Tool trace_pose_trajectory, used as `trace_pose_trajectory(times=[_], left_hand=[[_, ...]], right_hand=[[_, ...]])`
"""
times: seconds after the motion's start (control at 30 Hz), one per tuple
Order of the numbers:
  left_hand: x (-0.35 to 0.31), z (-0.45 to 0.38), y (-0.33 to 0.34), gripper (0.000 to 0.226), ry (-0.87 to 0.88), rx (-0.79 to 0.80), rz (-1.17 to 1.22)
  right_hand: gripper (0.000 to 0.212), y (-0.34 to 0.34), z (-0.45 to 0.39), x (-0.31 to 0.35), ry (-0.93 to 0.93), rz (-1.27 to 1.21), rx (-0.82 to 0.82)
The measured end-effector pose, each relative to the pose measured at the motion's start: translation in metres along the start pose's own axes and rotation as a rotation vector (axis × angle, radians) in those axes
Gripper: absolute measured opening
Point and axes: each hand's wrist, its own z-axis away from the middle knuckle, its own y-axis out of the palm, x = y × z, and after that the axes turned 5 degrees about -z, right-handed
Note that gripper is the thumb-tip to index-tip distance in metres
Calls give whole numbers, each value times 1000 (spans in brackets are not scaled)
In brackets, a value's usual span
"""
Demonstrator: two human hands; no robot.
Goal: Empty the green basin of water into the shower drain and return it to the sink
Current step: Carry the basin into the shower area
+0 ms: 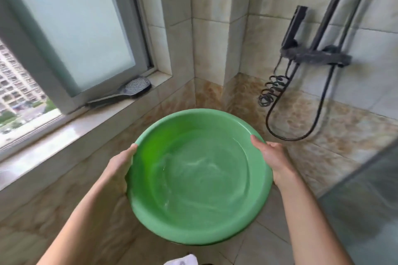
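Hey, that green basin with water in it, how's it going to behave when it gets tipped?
The green basin looks like rigid plastic, so it should hold its shape. The water inside is rippling, so its weight will probably shift toward the low side and pour fast over the shallow rim. The left hand and right hand grip opposite edges; wet plastic may feel slippery.

No legible txt anywhere: no labels, brands, nos. or signs readable on any obj in view.
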Motion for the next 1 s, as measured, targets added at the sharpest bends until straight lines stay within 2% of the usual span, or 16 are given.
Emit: trace_pose_trajectory(times=[0.27,0.53,0.67,1.0], left_hand=[[-50,-53,51,44,23,196,-144],[-66,-90,95,40,3,300,-238],[-56,-102,111,42,-24,285,-264],[-5,-113,161,45,-109,142,-329]], right_hand=[[34,-20,-15,4,-15,-60,-233],[33,-27,-21,2,-26,-53,-386],[31,-35,-33,-12,6,-85,-399],[29,-81,-81,-67,136,-107,-311]])
